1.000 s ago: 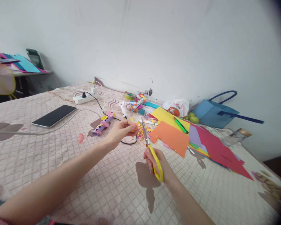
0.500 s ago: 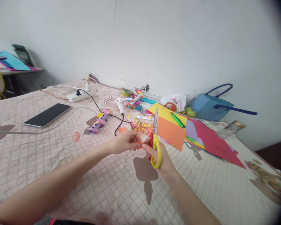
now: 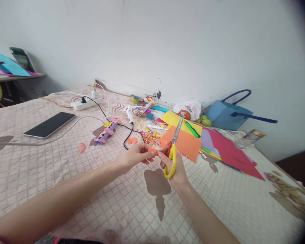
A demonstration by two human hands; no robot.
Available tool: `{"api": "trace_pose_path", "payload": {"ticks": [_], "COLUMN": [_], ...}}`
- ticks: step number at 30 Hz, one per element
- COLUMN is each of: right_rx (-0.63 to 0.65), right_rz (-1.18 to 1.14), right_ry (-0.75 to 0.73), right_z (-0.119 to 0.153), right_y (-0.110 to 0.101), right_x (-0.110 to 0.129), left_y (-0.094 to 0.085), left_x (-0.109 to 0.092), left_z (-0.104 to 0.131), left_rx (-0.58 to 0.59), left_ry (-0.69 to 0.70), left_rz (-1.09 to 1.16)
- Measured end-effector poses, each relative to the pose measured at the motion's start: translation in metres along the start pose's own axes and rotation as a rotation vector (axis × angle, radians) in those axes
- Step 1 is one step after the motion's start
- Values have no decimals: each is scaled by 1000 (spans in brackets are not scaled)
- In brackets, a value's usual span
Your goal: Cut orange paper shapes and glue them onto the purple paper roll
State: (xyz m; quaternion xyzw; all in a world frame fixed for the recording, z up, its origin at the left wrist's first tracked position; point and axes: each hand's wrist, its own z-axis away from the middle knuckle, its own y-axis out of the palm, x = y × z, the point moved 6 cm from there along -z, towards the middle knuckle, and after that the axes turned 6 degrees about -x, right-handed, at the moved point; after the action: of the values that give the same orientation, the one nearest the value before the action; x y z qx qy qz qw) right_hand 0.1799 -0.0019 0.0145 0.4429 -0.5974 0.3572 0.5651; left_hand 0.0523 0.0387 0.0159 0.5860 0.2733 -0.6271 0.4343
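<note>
i see my left hand (image 3: 138, 156) pinching a small orange paper piece (image 3: 153, 149) at its fingertips, held up over the bed (image 3: 66, 169), and my right hand (image 3: 173, 167) clenched through the yellow loops of the scissors (image 3: 173, 146), blades closed and pointing up and away, just beside the piece. i judge the cutting partly done: two little orange rounds (image 3: 132, 140) already lie on the quilt and a heap of bright scraps (image 3: 150, 137) sits beyond, while the larger orange sheet (image 3: 184, 142) has plenty left. the paper looks thin, matte and stiff; the scissors have smooth plastic handles and shiny metal blades; the bed cover is soft, quilted in small squares.
</note>
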Motion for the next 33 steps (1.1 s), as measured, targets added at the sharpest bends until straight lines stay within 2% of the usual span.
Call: {"api": "trace_pose_path", "payload": {"ticks": [9,16,19,22,28,33], "right_rx": [47,101,152,150,80,156], "right_rz": [-59,-64,-41,-36,-87,-297], "right_ry": [63,81,92,102,135,212], "right_z": [1,4,7,8,6,3], "right_y": [4,8,11,13,8,11], "right_x": [-1,1,4,5,0,-3], "left_y": [0,-6,-12,-15,-5,-1], "left_x": [-1,-1,-4,-8,-5,-9], "left_z": [0,-4,-7,-7,-5,-2], "left_rx": [-6,-32,-62,-79,30,137], "left_ry": [11,21,32,60,77,57], "left_rz": [-60,73,85,61,-54,201]}}
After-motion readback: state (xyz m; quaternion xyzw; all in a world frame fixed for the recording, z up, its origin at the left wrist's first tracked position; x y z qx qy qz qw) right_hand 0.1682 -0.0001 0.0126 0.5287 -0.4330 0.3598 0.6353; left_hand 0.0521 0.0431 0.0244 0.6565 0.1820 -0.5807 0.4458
